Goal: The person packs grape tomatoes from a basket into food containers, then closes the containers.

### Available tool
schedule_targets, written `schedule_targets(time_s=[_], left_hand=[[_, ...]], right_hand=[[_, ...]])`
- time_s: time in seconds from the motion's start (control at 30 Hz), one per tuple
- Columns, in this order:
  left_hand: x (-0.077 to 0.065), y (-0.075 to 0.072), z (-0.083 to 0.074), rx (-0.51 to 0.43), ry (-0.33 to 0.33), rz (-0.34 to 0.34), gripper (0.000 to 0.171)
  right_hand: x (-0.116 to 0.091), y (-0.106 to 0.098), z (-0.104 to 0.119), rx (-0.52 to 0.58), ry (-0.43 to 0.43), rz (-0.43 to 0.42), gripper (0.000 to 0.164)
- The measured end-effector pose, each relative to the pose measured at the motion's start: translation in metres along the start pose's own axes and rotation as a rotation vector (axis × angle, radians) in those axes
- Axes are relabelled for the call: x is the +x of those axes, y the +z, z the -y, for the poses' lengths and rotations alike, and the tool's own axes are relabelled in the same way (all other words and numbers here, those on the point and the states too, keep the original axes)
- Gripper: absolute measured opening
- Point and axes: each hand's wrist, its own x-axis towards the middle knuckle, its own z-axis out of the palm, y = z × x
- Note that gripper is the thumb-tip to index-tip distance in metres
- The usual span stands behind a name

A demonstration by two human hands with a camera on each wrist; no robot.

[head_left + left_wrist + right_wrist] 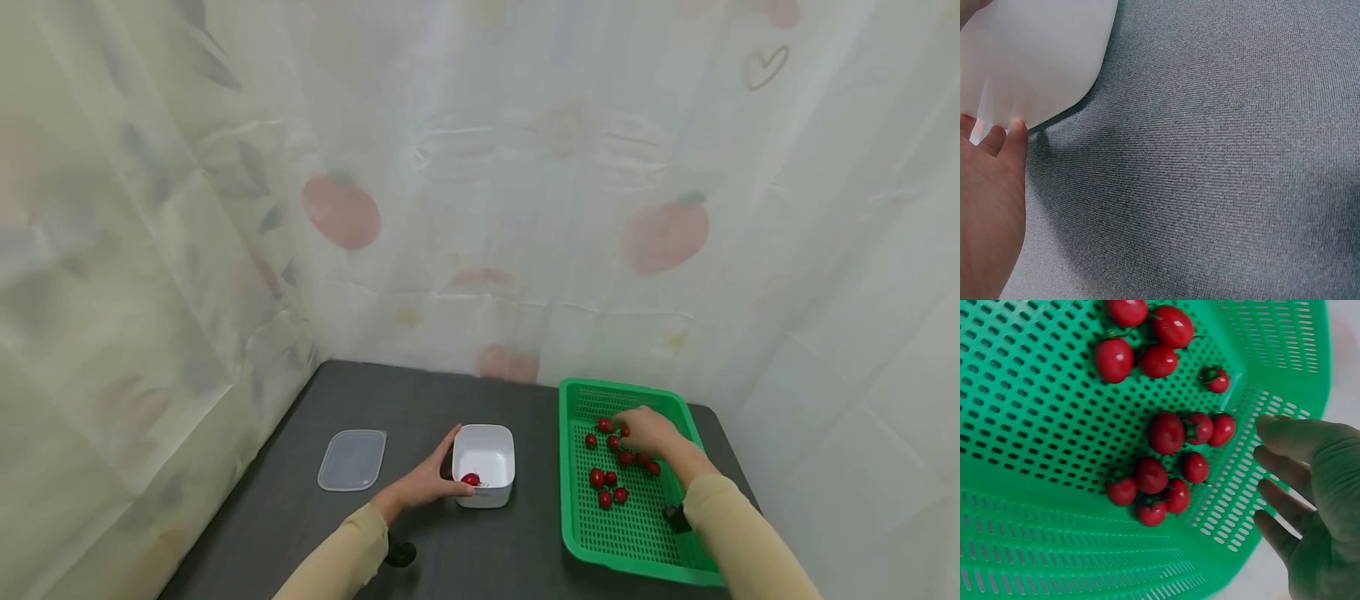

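Note:
My left hand (431, 479) grips a small white square container (486, 497) by its left side, thumb along the near rim and a finger at the far corner. Inside it, at the near left, lies a red cherry tomato (470, 479). In the left wrist view, fingertips (1017, 128) rest against the container's pale wall (1041, 56). Over the right part of a green perforated basket (572, 500) reaches my right hand (651, 433). Its fingers are spread and loosely bent in the right wrist view, holding nothing. Several cherry tomatoes (1166, 432) lie on the basket floor beside the fingertips.
A translucent square lid (352, 460) lies flat on the dark grey table (427, 400), left of the container. The basket's raised walls surround the tomatoes. Printed white curtains (510, 208) hang behind the table and at both sides.

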Motion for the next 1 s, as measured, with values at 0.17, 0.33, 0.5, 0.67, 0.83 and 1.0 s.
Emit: schedule_targets(time_s=[0.17,0.33,0.5,0.67,0.83,1.0], left_hand=[[-0.001,0.0,-0.001,0.002,-0.002,0.002,0.118],[-0.002,0.001,-0.001,0.004,-0.001,0.003,0.118],[-0.001,0.001,0.0,0.022,-0.007,-0.003,0.119],[-0.001,0.001,0.0,0.04,-0.02,-0.01,0.119],[-0.001,0.001,0.0,0.046,-0.026,-0.013,0.119],[-0.001,0.0,0.0,0.048,-0.034,-0.015,0.119]], right_hand=[[0.001,0.012,-0.01,-0.038,0.037,0.058,0.022],[0.004,0.021,-0.018,-0.058,0.069,0.08,0.03],[0.004,0.023,-0.018,-0.053,0.092,0.096,0.031],[0.001,0.025,-0.013,-0.048,0.095,0.102,0.027],[-0.001,0.027,-0.01,-0.045,0.077,0.088,0.027],[0.0,0.032,-0.013,-0.051,0.054,0.081,0.025]])
